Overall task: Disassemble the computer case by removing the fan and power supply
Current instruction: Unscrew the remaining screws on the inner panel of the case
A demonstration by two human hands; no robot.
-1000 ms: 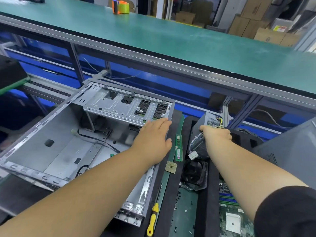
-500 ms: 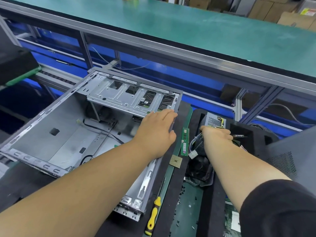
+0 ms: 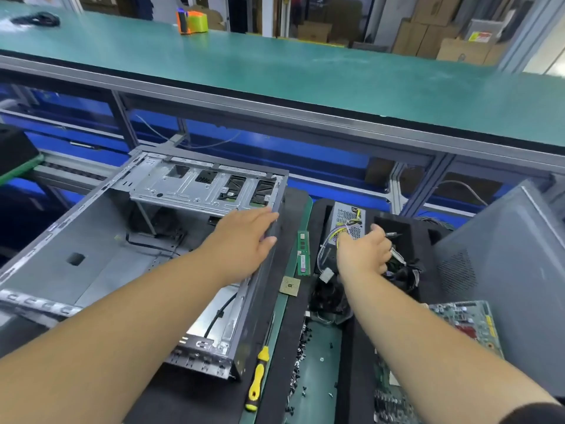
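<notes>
Grey sheet metal makes up the computer case (image 3: 101,249), which lies on its side on the desk (image 3: 189,390) with its open face up. Inside I see a bare floor, a drive cage (image 3: 201,188) at the far end and a loose black cable (image 3: 220,313); neither a fan nor a power supply shows in it. The power supply (image 3: 348,218), a perforated silver box trailing yellow and white wires (image 3: 328,243), sits outside the case, in a black tray (image 3: 425,240) just to the right. What looks like the fan (image 3: 327,296), dark and hard to make out, lies in front of it.

The left hand (image 3: 244,240) rests flat on the case's right wall, fingers straight and apart, steadying it. The right hand (image 3: 363,255) is curled over the wire bundle at the power supply; it appears to grip the wires, though the fingertips are hidden.

Judging by this, the removal itself looks done and the step in hand is setting the power supply down and tidying its wires in the tray. The next move likely calls for letting go without snagging the connectors, then dealing with the emptied case.

Further out, a memory stick (image 3: 303,254) and a processor chip (image 3: 289,286) lie between case and tray, a yellow-handled screwdriver (image 3: 257,379) lies near loose black screws (image 3: 299,356), and circuit boards (image 3: 467,322) sit at the right.
</notes>
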